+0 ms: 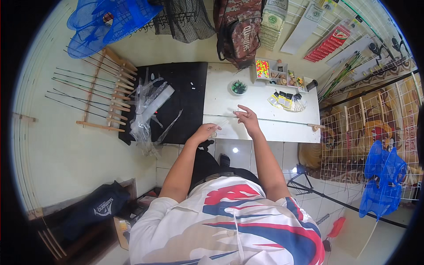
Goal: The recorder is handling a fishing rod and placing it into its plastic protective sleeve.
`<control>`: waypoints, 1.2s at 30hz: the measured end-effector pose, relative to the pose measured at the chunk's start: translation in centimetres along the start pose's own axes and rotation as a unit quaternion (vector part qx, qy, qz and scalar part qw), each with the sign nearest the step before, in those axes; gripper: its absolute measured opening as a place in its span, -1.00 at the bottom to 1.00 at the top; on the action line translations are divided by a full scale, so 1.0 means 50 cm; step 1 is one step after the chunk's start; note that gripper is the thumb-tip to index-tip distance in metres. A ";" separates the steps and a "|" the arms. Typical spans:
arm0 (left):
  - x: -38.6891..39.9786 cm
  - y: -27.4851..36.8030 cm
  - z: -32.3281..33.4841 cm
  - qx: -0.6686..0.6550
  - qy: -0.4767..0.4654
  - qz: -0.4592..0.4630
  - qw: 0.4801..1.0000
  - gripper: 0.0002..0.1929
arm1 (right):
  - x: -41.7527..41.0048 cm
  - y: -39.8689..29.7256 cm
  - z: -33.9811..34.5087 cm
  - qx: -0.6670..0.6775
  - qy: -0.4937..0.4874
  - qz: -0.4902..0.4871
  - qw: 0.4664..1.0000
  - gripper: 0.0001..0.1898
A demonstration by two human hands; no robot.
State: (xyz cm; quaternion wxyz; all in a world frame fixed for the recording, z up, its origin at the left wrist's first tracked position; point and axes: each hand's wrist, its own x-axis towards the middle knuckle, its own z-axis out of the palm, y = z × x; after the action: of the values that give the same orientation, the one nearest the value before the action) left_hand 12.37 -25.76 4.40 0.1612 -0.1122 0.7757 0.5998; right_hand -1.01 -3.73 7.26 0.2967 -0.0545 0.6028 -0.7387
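Note:
Over the front of the white table point(232, 135), my left hand point(206, 132) has its thumb and fingertips close together, beside a small round pale item point(214, 134). My right hand point(246, 120) is raised above a thin fishing rod point(281, 122), with the index finger extended and the thumb near the other fingers. Something small and clear seems to be at its fingertips, too faint to identify. The rod lies across the table, its wooden handle point(316, 126) at the right edge. Any line between my hands is too fine to make out.
Crumpled clear plastic point(142, 126) lies on the black cloth point(188, 96) at left, near a wooden rack of rods point(122, 96). Behind my hands are a bowl of green items point(238, 87), yellow-black packets point(285, 99) and a compartment tray point(278, 71). A backpack point(240, 36) hangs above.

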 end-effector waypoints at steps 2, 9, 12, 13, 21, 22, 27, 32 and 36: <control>0.004 0.004 -0.003 -0.005 -0.007 -0.017 1.000 -0.65 | 0.000 0.004 0.000 -0.004 0.009 0.009 1.000 -0.50; 0.005 0.018 -0.008 -0.004 -0.060 -0.024 0.998 -0.64 | -0.006 -0.015 0.007 0.019 0.074 0.054 0.996 -0.66; 0.002 0.020 -0.002 -0.005 -0.064 -0.022 0.998 -0.63 | -0.007 -0.017 -0.008 -0.010 0.082 0.073 0.994 -0.66; 0.003 0.017 -0.002 -0.011 -0.060 -0.020 0.998 -0.62 | -0.006 -0.014 -0.013 -0.023 0.073 0.070 0.995 -0.65; 0.027 0.093 0.031 0.062 0.070 0.038 0.995 -0.12 | -0.011 -0.012 0.003 -0.019 -0.021 0.060 0.998 -0.73; 0.027 0.110 0.036 0.155 0.122 0.076 0.977 -0.11 | -0.010 -0.011 0.002 -0.007 -0.031 0.055 0.998 -0.72; 0.033 0.151 0.054 0.209 0.048 0.104 0.971 -0.12 | -0.019 -0.018 -0.011 -0.077 0.013 0.044 0.996 -0.71; 0.060 0.090 0.082 -0.031 0.062 0.037 0.997 -0.70 | -0.023 -0.014 -0.019 -0.093 0.024 0.044 0.994 -0.71; 0.056 0.067 0.089 -0.134 0.060 0.063 0.987 -0.74 | -0.024 -0.005 -0.013 -0.115 0.014 0.051 0.992 -0.71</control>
State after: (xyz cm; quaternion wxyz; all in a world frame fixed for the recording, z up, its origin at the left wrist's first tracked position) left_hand 9.05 -20.56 5.31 0.0598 -0.1200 0.7020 0.6994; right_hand -0.39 -2.52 7.64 0.3172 -0.0473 0.6898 -0.6491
